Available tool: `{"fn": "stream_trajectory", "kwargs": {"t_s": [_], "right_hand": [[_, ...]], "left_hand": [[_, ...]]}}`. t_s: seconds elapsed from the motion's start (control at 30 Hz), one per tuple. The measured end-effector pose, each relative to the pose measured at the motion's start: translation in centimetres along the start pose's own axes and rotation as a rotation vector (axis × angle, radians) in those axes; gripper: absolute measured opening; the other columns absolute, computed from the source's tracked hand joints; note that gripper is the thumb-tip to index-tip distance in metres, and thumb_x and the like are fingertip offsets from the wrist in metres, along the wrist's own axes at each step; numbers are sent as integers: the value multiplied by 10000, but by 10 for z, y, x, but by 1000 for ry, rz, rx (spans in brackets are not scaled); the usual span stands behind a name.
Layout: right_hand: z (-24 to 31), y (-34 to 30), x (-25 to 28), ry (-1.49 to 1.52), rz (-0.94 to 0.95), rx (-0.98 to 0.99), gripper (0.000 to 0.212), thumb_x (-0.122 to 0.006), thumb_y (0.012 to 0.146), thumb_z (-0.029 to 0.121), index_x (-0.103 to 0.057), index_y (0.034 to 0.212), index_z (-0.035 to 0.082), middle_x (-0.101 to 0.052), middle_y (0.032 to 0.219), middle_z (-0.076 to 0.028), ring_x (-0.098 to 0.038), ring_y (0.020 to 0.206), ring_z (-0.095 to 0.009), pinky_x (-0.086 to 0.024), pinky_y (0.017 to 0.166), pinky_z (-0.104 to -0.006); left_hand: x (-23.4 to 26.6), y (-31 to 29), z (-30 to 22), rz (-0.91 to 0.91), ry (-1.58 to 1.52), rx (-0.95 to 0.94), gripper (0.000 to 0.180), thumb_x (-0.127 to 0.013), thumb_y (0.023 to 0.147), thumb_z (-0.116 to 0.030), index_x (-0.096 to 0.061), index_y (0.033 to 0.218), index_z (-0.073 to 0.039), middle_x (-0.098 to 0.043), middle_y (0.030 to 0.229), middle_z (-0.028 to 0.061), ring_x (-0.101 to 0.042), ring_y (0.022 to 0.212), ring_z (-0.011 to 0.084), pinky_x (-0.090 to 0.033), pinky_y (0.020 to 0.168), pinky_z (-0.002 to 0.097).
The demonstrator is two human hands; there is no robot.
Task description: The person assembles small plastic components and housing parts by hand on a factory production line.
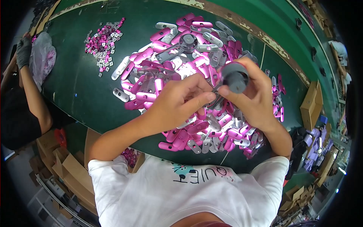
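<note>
My right hand [254, 94] is closed around a grey round-headed part [236, 77], its round end turned upward and slightly blurred. My left hand [181, 99] pinches thumb and fingers together right beside it, at a dark narrow piece; what lies between those fingertips is mostly hidden. Under both hands spreads a large heap of oval pink and silver plates [145, 97], many with a small square hole. A similar dark grey part [188, 43], with a round head and a flat handle, rests on top of the heap beyond my left hand.
Small pink and clear square pieces [104, 47] form a pile on the green table [77, 83]. At the far left a gloved hand [24, 51] of another person is beside a plastic bag [42, 58]. Cardboard boxes [312, 104] and purple parts [315, 147] stand at right.
</note>
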State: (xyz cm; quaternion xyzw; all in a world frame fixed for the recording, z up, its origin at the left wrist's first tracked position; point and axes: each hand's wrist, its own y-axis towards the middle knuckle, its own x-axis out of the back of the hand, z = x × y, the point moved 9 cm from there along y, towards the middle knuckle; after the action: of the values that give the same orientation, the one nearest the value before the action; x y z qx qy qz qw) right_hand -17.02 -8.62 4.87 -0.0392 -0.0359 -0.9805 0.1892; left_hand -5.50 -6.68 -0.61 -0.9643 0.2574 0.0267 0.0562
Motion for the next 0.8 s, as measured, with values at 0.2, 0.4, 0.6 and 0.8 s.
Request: {"fn": "stream_trajectory", "kwargs": {"t_s": [0.2,0.4,0.6,0.8], "right_hand": [[49,-69,-43,-864,1,1263,164,-634,745,59,-641,908,41,-613,892,-81,-579,755,-168,-511,646,-274],[49,-32,-67,-1075,324,972,311,-686,739,96,-635,1043,52,-615,954,-75,-583,883,-203,-478,818,-386],[3,8,-37,-440,309,-12,536,-660,832,62,-394,1297,36,-548,844,-94,-568,735,-184,-441,685,-338],[-18,8,-45,-308,363,-97,497,-583,889,-17,-305,1300,10,-514,874,-69,-532,676,-77,-427,590,-235]], "left_hand": [[-35,-7,13,276,-766,227,537,-444,980,-404,-406,1347,-13,-496,1278,111,-502,1166,185,-444,952,328],[3,-7,1,-12,-600,60,319,-384,1024,-269,-553,1110,-13,-610,989,33,-564,904,62,-467,788,218],[-5,-2,-15,40,-386,-75,371,-358,1028,-282,-497,1155,37,-632,1004,123,-617,945,157,-497,820,284],[-1,-3,-3,-83,-423,4,317,-369,1025,-232,-508,1116,38,-622,989,114,-614,892,133,-504,767,258]]}}
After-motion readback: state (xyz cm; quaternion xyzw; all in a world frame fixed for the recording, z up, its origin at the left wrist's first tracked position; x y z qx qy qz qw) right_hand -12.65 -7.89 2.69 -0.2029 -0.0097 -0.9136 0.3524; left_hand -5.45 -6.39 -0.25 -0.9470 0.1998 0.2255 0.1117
